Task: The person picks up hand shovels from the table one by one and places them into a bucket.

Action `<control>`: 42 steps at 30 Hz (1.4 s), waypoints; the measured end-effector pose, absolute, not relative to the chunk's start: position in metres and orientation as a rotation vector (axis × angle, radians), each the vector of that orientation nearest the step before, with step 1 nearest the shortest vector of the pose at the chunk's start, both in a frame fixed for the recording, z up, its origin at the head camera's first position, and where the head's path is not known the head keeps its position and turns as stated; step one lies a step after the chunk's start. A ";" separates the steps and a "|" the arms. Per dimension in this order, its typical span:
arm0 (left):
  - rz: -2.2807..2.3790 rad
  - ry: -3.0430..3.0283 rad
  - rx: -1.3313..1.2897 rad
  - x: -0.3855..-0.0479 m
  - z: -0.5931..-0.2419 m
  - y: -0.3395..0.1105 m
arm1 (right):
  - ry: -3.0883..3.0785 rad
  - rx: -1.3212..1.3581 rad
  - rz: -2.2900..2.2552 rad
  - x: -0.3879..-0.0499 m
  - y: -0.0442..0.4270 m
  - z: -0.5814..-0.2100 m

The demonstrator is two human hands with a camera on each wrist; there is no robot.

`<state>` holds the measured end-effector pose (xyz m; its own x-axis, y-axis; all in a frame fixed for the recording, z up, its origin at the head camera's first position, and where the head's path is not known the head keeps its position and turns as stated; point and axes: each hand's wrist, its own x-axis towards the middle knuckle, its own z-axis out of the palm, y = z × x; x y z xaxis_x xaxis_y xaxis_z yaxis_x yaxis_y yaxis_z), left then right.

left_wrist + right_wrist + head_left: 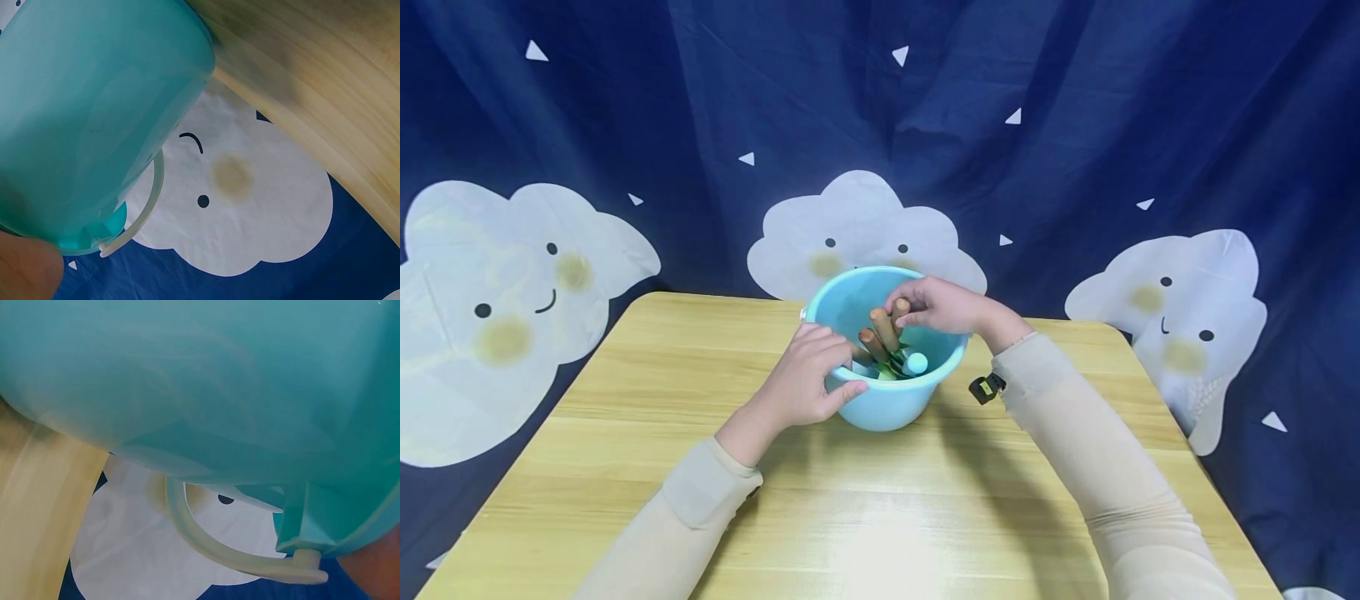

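Observation:
A light-blue plastic bucket [883,410] stands on the table, holding several tools with brown wooden handles [883,329]. A light-blue round-ended piece [915,363] and some green parts lie among them; their lower ends are hidden inside. My left hand [808,375] grips the bucket's near-left rim, thumb outside and fingers over the edge. Reaching over the far-right rim, my right hand [940,305] pinches the rightmost wooden handle [901,310]. Both wrist views are filled mostly by the bucket's outer wall [106,112], with its pale carrying handle [219,550] hanging at the far side.
The bucket stands toward the back of a light wooden table [625,467]. Behind the table hangs a dark blue curtain [805,83] with white clouds and small triangles. A small black strap piece [987,387] sticks out from the right sleeve.

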<state>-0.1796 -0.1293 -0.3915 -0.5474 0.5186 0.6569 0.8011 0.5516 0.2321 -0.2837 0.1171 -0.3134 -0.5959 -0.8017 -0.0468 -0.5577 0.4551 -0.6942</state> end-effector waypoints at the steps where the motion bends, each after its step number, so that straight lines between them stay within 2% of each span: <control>1: -0.714 -2.262 -1.061 -0.180 -0.392 -0.129 | 2.345 -1.143 -0.908 -0.283 0.117 -0.313; 30: -0.728 -2.229 -1.068 -0.179 -0.390 -0.129 | 2.469 -1.195 -0.584 -0.266 0.122 -0.304; 42: -0.727 -2.229 -1.069 -0.178 -0.390 -0.128 | 2.540 -1.304 -0.399 -0.257 0.123 -0.302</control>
<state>-0.1784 -0.1281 -0.3899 -0.5273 0.5108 0.6790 0.8129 0.5358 0.2282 -0.2569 0.1234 -0.3021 -0.5644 -0.8192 -0.1021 -0.7485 0.5600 -0.3552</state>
